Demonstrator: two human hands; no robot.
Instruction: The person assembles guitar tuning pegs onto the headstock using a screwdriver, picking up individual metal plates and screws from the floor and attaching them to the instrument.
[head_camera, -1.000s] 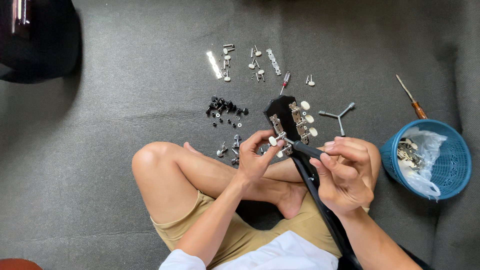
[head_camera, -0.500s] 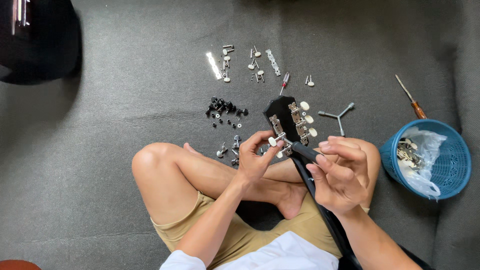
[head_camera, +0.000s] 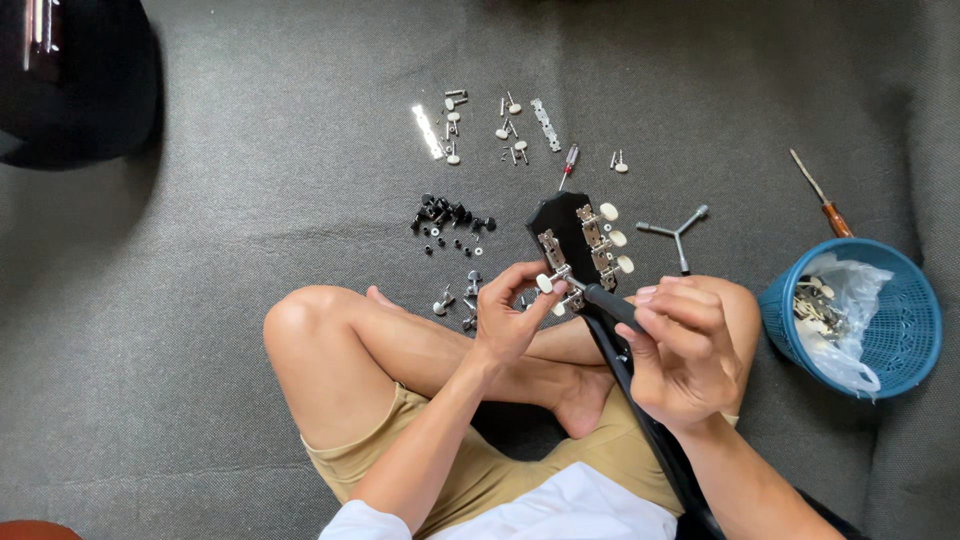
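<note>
while the person sits cross-legged on the grey floor (head_camera: 200, 300), the head camera looks down on both hands at work on a black guitar head (head_camera: 570, 235) that rests over the lap, so it stays close and steady. the left hand (head_camera: 505, 325) pinches a small silver tuning peg (head_camera: 553, 285) on the left side of the guitar head, its fingers narrow around it, seemingly to keep the peg from slipping. the right hand (head_camera: 685, 355) is closed around a black-handled screwdriver (head_camera: 612, 305), whose tip points at that same peg. three white-knobbed pegs (head_camera: 610, 238) sit along the right side of the guitar head. far from the knees, loose silver pegs (head_camera: 480, 125) and small black parts (head_camera: 450, 218) lie in groups on the floor, within reach. a three-armed metal tool (head_camera: 677, 232) lies just right of the guitar head. a blue basket (head_camera: 900, 330) with a plastic bag stands at the right, and a brown-handled screwdriver (head_camera: 822, 200) lies beyond it.
</note>
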